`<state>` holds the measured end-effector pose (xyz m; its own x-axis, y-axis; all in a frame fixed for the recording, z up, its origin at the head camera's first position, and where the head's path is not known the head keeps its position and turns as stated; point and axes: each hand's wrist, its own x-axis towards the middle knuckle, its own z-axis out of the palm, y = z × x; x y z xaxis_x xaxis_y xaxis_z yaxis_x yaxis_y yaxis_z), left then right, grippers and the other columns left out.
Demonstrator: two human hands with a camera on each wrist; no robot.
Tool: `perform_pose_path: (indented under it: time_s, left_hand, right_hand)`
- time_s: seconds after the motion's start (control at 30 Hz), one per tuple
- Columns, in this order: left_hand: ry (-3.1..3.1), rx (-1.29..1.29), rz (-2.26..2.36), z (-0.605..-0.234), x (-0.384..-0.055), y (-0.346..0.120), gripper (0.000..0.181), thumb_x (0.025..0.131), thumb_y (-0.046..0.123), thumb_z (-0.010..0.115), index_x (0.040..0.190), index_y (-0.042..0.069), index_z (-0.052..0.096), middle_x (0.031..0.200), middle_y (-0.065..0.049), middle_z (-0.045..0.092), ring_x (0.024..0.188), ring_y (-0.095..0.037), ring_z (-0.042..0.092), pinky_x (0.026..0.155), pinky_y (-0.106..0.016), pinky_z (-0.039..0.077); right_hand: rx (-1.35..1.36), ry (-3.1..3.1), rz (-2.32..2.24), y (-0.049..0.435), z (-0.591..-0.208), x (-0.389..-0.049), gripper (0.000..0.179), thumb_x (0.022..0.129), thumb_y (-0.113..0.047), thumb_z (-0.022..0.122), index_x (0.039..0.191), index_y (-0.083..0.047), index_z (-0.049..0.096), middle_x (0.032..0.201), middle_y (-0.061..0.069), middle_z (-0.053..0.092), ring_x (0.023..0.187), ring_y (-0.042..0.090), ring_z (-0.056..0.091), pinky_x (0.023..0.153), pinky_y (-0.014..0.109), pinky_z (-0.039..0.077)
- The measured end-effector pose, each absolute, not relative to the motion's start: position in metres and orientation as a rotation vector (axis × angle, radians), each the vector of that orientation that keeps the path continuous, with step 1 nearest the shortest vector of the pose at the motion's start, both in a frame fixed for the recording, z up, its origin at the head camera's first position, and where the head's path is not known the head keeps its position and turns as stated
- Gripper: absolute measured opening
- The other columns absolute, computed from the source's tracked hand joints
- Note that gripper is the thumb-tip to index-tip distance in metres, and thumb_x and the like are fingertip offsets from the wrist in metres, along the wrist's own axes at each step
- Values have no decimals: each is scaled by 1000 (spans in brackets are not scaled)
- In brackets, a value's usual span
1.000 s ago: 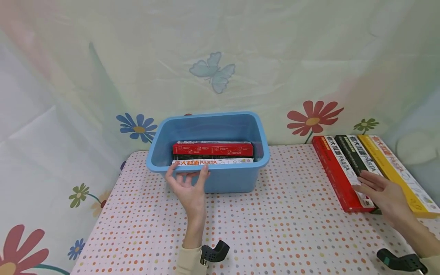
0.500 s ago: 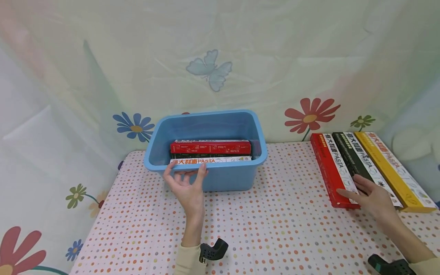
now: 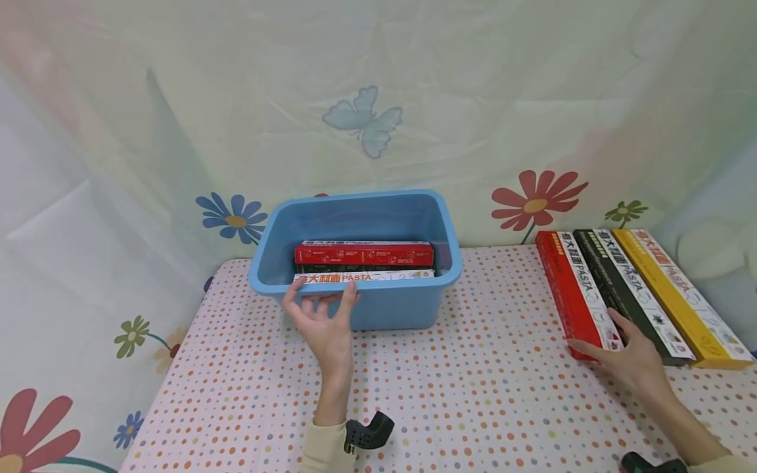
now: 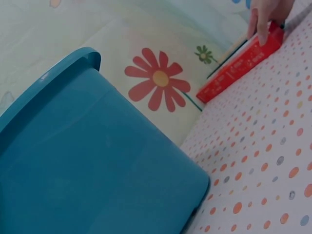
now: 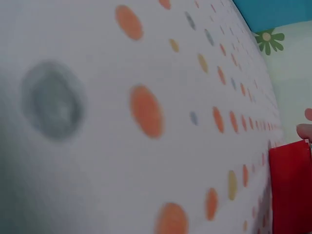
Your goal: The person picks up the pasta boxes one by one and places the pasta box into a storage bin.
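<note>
My left hand [image 3: 325, 335] holds the front rim of a blue plastic bin [image 3: 402, 310], with the thumb and a finger at the rim. At the right, my right hand [image 3: 635, 361] grips the near end of a red pasta box [image 3: 569, 289], thumb on its left side and fingers on its right. A black pasta box [image 3: 627, 282] and a yellow pasta box [image 3: 680, 295] lie beside it. In the left wrist view, the red pasta box [image 4: 236, 68] lies on the table under the right hand [image 4: 268, 14].
Inside the bin lie a red pasta box [image 3: 363, 253], a black one [image 3: 337, 268] and one with a white printed face [image 3: 390, 276]. The table wears a dotted cloth [image 3: 473, 394]. A flowered curtain [image 3: 461, 118] hangs behind.
My right hand has moved left from above the black pasta box to the near end of the red one and taken hold. My left hand has stayed at the bin's rim.
</note>
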<state>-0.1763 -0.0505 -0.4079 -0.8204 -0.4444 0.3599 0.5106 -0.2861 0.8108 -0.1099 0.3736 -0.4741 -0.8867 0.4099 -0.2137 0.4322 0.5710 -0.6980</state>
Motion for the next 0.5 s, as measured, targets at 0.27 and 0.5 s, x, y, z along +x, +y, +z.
perform_pose_path:
  time_s: [0.27, 0.5]
  left_hand:
    - [-1382, -73, -2132, -407, -176, -50, 76, 88, -5, 79, 145, 11, 32, 136, -20, 53, 93, -27, 63, 82, -45, 68]
    - [-1369, -66, -2133, -407, -176, -50, 76, 87, -5, 80, 145, 11, 33, 134, -20, 54, 91, -26, 63, 80, -45, 68]
  right_hand:
    - [828, 2823, -1265, 357, -484, -107, 118, 92, -53, 75, 165, 1, 0, 161, 42, 14, 140, 59, 24, 111, 80, 34]
    - [889, 2832, -1317, 351, -490, -109, 113, 94, -40, 77, 166, -2, -1, 164, 38, 15, 143, 56, 23, 115, 78, 31]
